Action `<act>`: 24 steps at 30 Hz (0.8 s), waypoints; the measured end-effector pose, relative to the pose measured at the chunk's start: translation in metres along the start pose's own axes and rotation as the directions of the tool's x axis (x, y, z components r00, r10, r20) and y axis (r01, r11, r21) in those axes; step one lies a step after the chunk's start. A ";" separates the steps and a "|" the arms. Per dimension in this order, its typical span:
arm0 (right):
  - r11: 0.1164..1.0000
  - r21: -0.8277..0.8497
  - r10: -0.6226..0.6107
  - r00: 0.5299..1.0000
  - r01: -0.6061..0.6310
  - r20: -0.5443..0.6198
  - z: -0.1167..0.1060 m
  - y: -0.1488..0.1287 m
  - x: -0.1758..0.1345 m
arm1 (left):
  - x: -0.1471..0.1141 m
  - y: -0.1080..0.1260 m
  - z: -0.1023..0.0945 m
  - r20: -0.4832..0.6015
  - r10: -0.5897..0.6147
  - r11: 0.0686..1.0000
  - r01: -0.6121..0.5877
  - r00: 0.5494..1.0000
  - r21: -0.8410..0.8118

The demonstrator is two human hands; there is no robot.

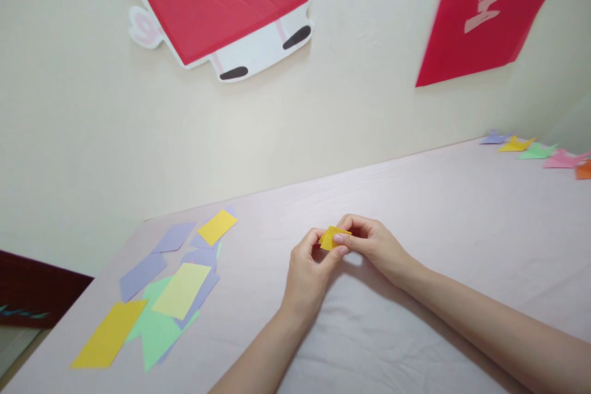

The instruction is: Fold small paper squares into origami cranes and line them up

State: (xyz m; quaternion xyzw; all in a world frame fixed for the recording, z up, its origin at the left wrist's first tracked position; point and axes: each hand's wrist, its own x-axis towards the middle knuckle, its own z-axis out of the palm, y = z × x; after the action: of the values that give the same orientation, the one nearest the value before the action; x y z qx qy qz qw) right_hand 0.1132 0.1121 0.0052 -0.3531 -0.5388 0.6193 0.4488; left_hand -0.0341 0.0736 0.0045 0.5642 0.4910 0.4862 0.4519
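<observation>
A small piece of folded yellow paper is held just above the cloth between my two hands. My left hand grips its left and lower edge, with the thumb in front. From the right, my right hand pinches the same paper, its thumb lying across the front face. The fingers behind the paper are partly hidden, and so are the folds on its back.
Loose sheets lie at the left: a yellow sheet, a pale yellow sheet, a green sheet and a purple sheet. Several folded paper figures, including a pink one, line the far right. A white wall rises behind the table.
</observation>
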 end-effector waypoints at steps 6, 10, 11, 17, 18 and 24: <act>1.000 0.026 -0.018 1.000 0.017 0.012 -0.001 0.001 -0.001 | 0.002 -0.004 -0.001 0.007 0.011 0.993 -0.011 1.000 -0.120; 0.999 -0.010 -0.037 0.999 0.037 0.006 -0.002 -0.002 0.000 | -0.001 -0.003 -0.001 0.039 0.048 0.999 -0.048 0.998 0.004; 0.998 -0.032 -0.048 0.999 0.048 -0.006 -0.003 -0.002 0.000 | -0.002 -0.003 -0.001 0.033 0.049 0.998 -0.051 0.998 0.044; 0.997 -0.060 -0.049 0.995 0.044 -0.082 -0.004 -0.003 0.000 | -0.005 0.000 0.000 0.041 0.050 0.995 -0.053 0.998 0.083; 0.997 -0.063 -0.044 0.995 0.038 -0.093 -0.004 -0.002 0.000 | -0.005 0.000 0.000 0.050 0.039 0.996 -0.043 0.998 0.074; 0.986 -0.152 -0.069 0.996 0.061 -0.054 -0.003 -0.002 0.000 | -0.004 -0.002 -0.001 0.011 0.014 0.992 -0.016 1.000 0.125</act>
State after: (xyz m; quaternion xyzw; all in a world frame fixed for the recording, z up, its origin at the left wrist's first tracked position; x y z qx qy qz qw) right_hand 0.1167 0.1130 0.0068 -0.3864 -0.5818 0.5511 0.4566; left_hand -0.0358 0.0702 0.0021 0.5974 0.5140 0.4552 0.4144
